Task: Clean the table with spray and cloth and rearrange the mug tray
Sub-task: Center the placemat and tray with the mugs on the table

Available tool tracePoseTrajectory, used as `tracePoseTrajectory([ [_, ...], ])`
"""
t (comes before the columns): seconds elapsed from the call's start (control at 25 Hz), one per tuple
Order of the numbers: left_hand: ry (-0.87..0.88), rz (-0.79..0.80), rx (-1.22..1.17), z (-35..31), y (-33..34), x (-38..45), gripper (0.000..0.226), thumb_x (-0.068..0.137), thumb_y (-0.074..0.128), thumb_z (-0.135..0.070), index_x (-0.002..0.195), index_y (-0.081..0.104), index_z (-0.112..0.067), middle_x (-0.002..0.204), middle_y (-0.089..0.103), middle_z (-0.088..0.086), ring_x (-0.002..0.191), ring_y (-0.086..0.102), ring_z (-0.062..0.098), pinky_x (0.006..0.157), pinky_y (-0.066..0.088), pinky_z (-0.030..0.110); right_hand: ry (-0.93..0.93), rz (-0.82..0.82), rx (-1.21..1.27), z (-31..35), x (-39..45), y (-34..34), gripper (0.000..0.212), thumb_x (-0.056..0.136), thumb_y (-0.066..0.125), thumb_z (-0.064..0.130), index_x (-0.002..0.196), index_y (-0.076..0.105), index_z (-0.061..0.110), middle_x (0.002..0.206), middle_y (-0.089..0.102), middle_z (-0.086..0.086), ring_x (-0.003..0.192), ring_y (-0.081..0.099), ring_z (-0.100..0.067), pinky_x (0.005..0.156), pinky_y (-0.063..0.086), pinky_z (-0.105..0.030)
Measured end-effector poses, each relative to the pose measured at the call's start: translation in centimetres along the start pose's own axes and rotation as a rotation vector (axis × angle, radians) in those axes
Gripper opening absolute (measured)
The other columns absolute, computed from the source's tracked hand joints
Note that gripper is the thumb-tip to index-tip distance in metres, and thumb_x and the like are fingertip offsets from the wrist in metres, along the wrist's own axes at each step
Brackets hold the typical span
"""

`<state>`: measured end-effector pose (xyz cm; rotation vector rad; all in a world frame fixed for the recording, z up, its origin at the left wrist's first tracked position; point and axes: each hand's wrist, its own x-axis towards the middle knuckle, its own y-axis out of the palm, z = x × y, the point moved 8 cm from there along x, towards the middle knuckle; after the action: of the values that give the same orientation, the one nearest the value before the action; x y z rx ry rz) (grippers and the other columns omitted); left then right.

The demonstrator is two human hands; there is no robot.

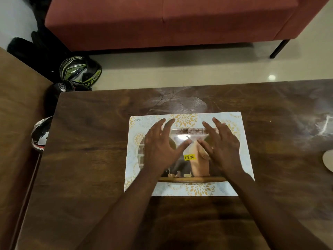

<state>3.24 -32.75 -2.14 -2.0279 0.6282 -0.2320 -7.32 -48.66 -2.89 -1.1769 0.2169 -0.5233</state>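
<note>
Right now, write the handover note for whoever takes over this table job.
Left hand: open, fingers spread, holding nothing, over the placemat.
Right hand: open, empty, also over the placemat.
The placemat lies flat near the middle of the wooden table, with a yellow price sticker on it.
Done: smear marks beyond the mat suggest wiping there.
Not in view: spray, cloth, mugs. A pale round edge shows at the table's right; I cannot tell what it is.
Left: find them, finish cleaning, arrange the tray.
</note>
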Motion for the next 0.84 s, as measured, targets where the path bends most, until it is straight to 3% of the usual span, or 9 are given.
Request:
tracePoseTrajectory([
  [0.12, 0.008, 0.186, 0.220, 0.6, 3.0, -1.1, 0.088, 0.074, 0.044, -0.081, 0.148, 0.033, -0.034, 0.162, 0.024, 0.004, 0.149, 0.021, 0.029, 0.118, 0.018, 0.053, -0.019, 0.095, -0.128, -0.5, -1.7, 2.9, 0.061, 0.085, 0.042, 0.057, 0.139, 0.036, 0.029, 0.150, 0.035, -0.012, 0.136, 0.030, -0.043, 0.095, 0.036, -0.066],
  [0.32, 0.042, 0.138, 0.237, 1.2, 3.4, -1.4, 0.059, 0.088, 0.060, -0.042, 0.142, 0.045, -0.022, 0.161, 0.027, 0.010, 0.147, 0.025, 0.033, 0.116, 0.023, 0.049, -0.164, 0.157, -0.132, -1.5, -2.0, 4.4, 0.056, 0.081, 0.069, 0.031, 0.131, 0.044, 0.029, 0.152, 0.031, -0.008, 0.141, 0.020, -0.039, 0.107, 0.032, -0.055],
  [0.56, 0.001, 0.138, 0.221, 1.7, 3.4, -1.3, 0.058, 0.090, 0.058, -0.042, 0.143, 0.042, -0.025, 0.158, 0.031, 0.008, 0.147, 0.023, 0.029, 0.117, 0.020, 0.046, -0.277, 0.215, -0.020, -0.9, -2.1, 3.9, 0.057, 0.076, 0.074, 0.024, 0.126, 0.048, 0.031, 0.147, 0.040, -0.004, 0.141, 0.023, -0.035, 0.104, 0.036, -0.056],
  [0.84, 0.025, 0.125, 0.293, 1.7, 3.7, -1.2, 0.060, 0.089, 0.057, -0.044, 0.143, 0.043, -0.024, 0.155, 0.036, 0.010, 0.144, 0.029, 0.031, 0.115, 0.024, 0.049, -0.314, 0.261, -0.045, -1.1, -2.3, 4.3, 0.060, 0.077, 0.073, 0.026, 0.129, 0.045, 0.033, 0.151, 0.035, -0.002, 0.142, 0.021, -0.033, 0.106, 0.035, -0.054],
])
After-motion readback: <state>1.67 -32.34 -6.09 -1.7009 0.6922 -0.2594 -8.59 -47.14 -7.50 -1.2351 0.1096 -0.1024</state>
